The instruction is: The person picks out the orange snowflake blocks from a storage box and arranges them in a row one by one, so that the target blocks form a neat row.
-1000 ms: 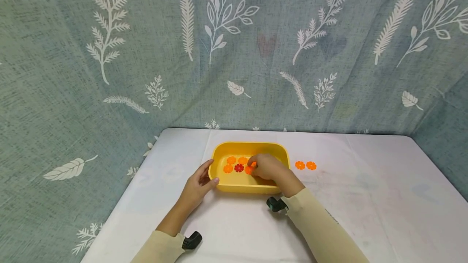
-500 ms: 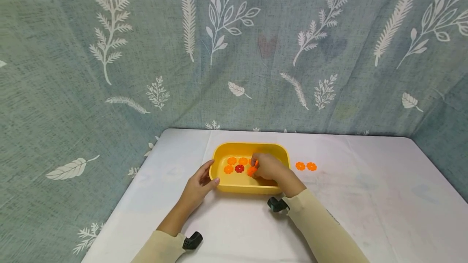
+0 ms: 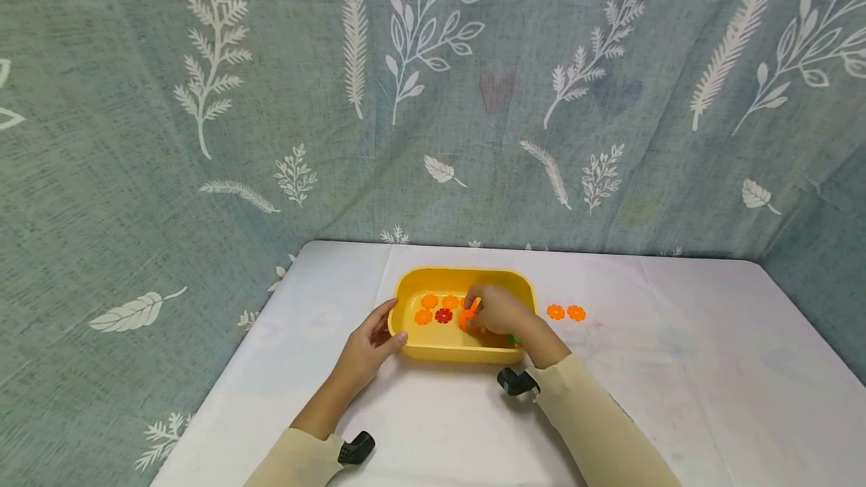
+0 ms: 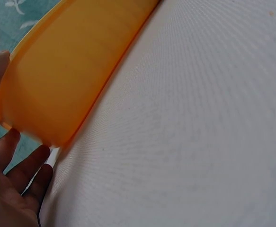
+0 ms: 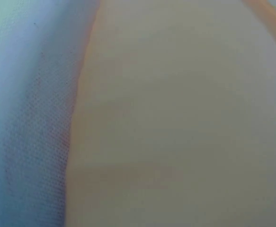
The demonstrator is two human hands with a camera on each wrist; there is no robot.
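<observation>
A yellow plastic tub (image 3: 446,353) stands on the table. My left hand (image 3: 361,352) holds its left end, the thumb at the front corner and the fingers by the side; the left wrist view shows fingertips against the tub's outer wall (image 4: 66,75). Inside lie flat orange flower-shaped pieces (image 3: 429,300) and one red flower-shaped piece (image 3: 443,316), in rows. My right hand (image 3: 504,313) reaches into the tub and pinches an orange flower-shaped piece (image 3: 465,320), which looks tilted. Its fingertips are partly hidden. A bit of green (image 3: 513,339) shows under the right wrist.
Two orange flower-shaped pieces (image 3: 565,313) lie on the white tablecloth (image 3: 676,367) right of the tub. A patterned green curtain (image 3: 433,96) hangs behind the table's far edge. The right wrist view is mostly filled by the blurred tub wall (image 5: 175,113).
The orange piece under my right fingers has tilted and shifted slightly. A green bit has come into sight beneath the right wrist. My left hand keeps its place on the tub.
</observation>
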